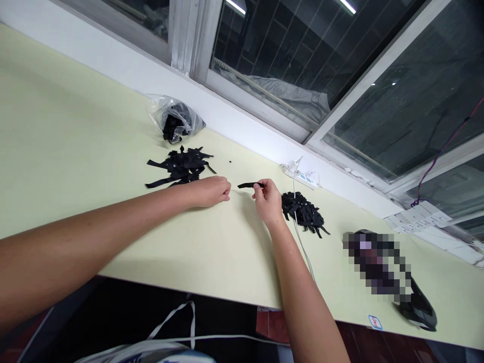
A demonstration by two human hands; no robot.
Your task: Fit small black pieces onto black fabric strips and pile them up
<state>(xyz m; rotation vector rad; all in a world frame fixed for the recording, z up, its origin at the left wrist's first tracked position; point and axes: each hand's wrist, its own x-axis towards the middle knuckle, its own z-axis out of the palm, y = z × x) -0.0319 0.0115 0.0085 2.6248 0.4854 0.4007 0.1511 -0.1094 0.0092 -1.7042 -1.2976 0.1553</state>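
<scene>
— Pale yellow tabletop (75, 151) is stretching under a dark window (378, 75). Where is the black strip staying?

— The black strip (249, 185) is hanging just over the table, between the two hands. The right hand (266, 201) is pinching one end of it with thumb and forefinger.

— And the left hand?

— The left hand (209, 191) is resting on the table close by, with its fingers curling in and the tips pressing together. I cannot tell if they are gripping something.

— What is lying around them?

— The left pile of strips (181, 169) is lying just behind the left hand, and the right pile of strips (302, 209) beside the right wrist. A plastic bag (176, 121) is sitting near the wall. A white cable (300, 237) is running from the power strip (302, 176) across the right pile.
</scene>
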